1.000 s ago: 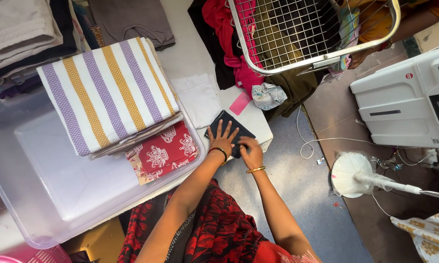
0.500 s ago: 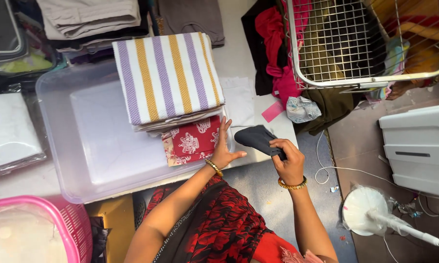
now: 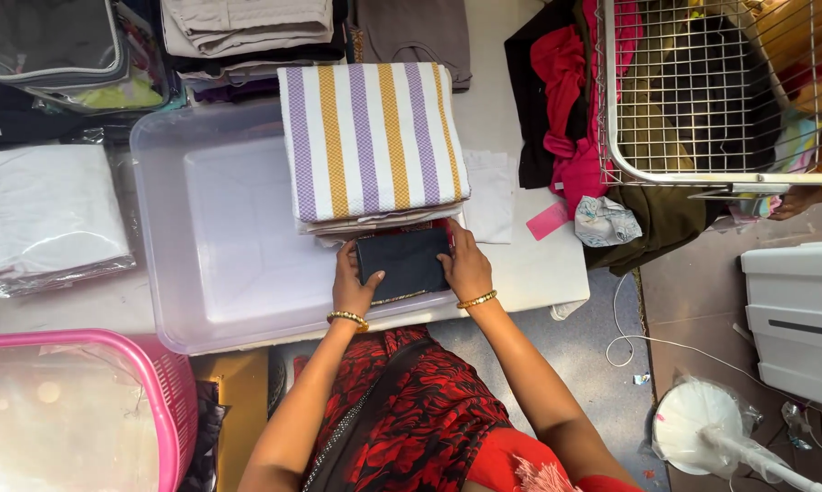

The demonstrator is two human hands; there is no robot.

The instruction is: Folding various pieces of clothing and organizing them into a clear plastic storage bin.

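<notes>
— White table top point(image 3: 539, 264) fills the middle of the view, and grey floor point(image 3: 602, 401) is below it. What lies on the table?

— On the left side is a big clear plastic tub point(image 3: 210, 237). On its right end rests a folded cloth with purple and yellow stripes point(image 3: 370, 137), on top of some other folded pieces. Behind it I see more folded clothes point(image 3: 247, 27), and at the right a white wire basket point(image 3: 703, 91) with dark and pink clothes point(image 3: 557, 100) beside it.

— And the hands, what do they hold?

— Both hands hold one small folded dark cloth point(image 3: 404, 264). It lies flat, just in front of the striped cloth, over the front right part of the tub. The left hand point(image 3: 352, 278) grips its left edge, fingers curled over the top and thumb on the cloth. The right hand point(image 3: 466, 264) presses on its right edge, the fingers close together.

— Does the dark cloth touch the striped one?

— It lies touching the pile under the striped cloth, as far as I can see. A little red patterned cloth point(image 3: 443, 223) shows at its far edge.

— Anything else near?

— A pink basket point(image 3: 156, 383) at the lower left, a white machine point(image 3: 794, 310) at the right, and a pink paper slip point(image 3: 548, 220) on the table.
</notes>
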